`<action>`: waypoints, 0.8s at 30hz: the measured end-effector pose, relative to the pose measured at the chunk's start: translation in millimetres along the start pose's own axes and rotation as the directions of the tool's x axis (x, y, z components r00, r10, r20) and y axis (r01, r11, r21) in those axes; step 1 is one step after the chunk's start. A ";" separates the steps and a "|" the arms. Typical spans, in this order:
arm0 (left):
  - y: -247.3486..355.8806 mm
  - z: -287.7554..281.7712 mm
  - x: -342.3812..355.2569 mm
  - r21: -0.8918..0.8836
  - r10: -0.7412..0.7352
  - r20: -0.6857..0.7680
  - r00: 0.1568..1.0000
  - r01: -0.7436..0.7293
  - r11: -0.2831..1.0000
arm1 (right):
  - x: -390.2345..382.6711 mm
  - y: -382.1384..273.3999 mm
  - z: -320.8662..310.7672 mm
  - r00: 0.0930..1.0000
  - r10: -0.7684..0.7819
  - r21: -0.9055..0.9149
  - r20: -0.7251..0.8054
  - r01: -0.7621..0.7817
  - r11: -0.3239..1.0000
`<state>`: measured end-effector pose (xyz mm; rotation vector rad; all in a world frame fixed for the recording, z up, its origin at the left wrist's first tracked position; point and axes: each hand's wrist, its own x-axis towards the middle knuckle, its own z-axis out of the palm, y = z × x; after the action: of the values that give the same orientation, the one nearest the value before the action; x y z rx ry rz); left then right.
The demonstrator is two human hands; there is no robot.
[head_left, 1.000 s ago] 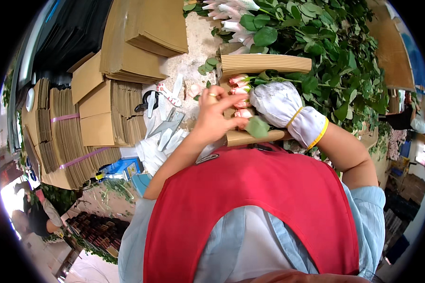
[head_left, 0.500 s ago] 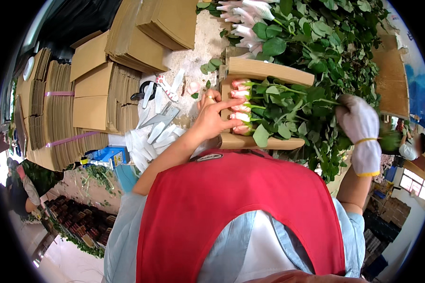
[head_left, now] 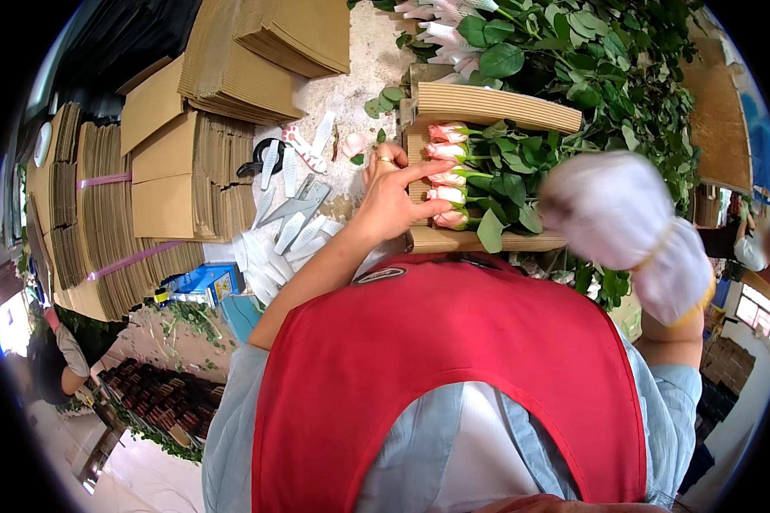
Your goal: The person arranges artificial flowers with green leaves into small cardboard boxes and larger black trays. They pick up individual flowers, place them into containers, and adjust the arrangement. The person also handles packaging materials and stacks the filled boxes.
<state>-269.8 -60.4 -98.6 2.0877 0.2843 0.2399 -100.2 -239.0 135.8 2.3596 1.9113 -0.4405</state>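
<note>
The bare left hand point(head_left: 391, 198) is resting palm down against a column of pink roses point(head_left: 447, 151), its index finger and thumb parted and reaching across the blooms without closing around any of them. A gold-coloured ring point(head_left: 386, 160) is sitting on one of its fingers. The roses are lying side by side right at these fingertips, heads toward the hand, their green leaves point(head_left: 509, 184) spreading out to the right of the fingers. Beneath the blooms a corrugated cardboard sheet point(head_left: 417, 141) is extending, one raised edge standing beyond the index finger and another lying on the near side of the thumb. Well to the right of the left fingers, the gloved right hand point(head_left: 612, 214) is hovering in front of the leaves, badly blurred; whether its fingers are open, closed or gripping something cannot be told. Left of the left fingers, a loose pale pink bloom point(head_left: 353, 145) is lying near the knuckles, with a grey metal tool point(head_left: 304, 203) and white strips point(head_left: 269, 272) scattering farther out. Stacks of brown cardboard point(head_left: 169, 141) are standing well beyond those, on the same side. Past the raised cardboard edge, away from the fingers, pale netted flowers point(head_left: 447, 41) are lying beside a broad heap of foliage point(head_left: 603, 60).
</note>
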 end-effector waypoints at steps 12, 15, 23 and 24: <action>3.2 -0.1 -1.6 -0.041 0.022 -0.035 0.999 -0.023 0.999 | 39.8 3.6 103.7 0.951 -0.177 0.214 0.252 0.124 0.969; 1.9 7.1 -3.7 -0.036 0.027 -0.051 0.998 -0.029 0.999 | 35.8 -5.2 64.3 0.918 -0.051 0.104 0.392 0.011 0.995; -5.3 16.5 -4.0 -0.045 0.074 -0.126 0.989 -0.080 0.996 | 44.9 -1.6 118.3 0.991 -0.064 0.144 0.113 0.047 0.988; -5.9 16.3 -3.5 -0.065 0.065 -0.115 0.991 -0.073 0.995 | 43.0 -2.5 116.7 0.993 -0.072 0.166 0.090 0.056 0.984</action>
<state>-269.2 -71.8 -112.1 2.0205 0.2682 0.4046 -115.2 -225.2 13.0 2.3293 1.9825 -0.7291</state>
